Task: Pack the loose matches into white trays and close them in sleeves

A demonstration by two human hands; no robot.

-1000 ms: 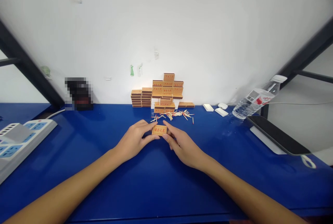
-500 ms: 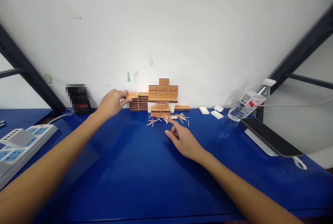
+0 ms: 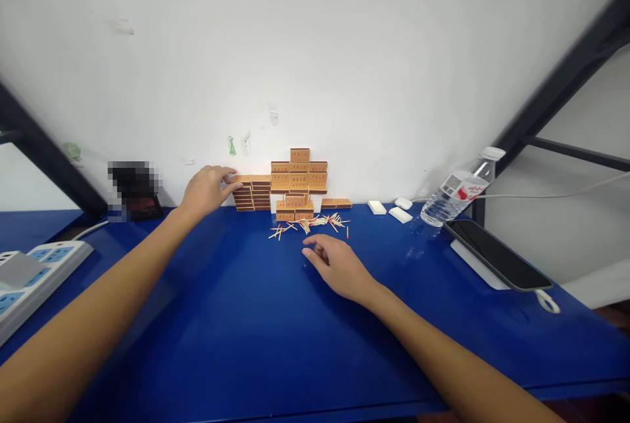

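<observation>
My left hand (image 3: 209, 188) grips the left end of a matchbox (image 3: 242, 179) between thumb and fingers. That box lies on top of the left column of stacked matchboxes (image 3: 252, 199), level with the column beside it. My right hand (image 3: 339, 267) hovers over or rests on the table, thumb and index finger slightly apart, nothing between them. Just beyond it lies a heap of loose matches (image 3: 319, 220) with red tips. Behind them rises a stepped stack of orange matchboxes (image 3: 298, 180), labels facing me, with white pieces under its sides.
A matchbox row (image 3: 336, 202) and small white trays (image 3: 377, 207) lie right of the stack. Farther right are a tilted plastic bottle (image 3: 457, 190) and a phone (image 3: 497, 254). A power strip (image 3: 46, 272) and a partly pixelated black object (image 3: 135, 190) stand left on the blue table (image 3: 246, 318).
The matchbox in my left hand has gone from tilted to flat on the column. My right hand has drawn back slightly from the matches. The view has shifted a little.
</observation>
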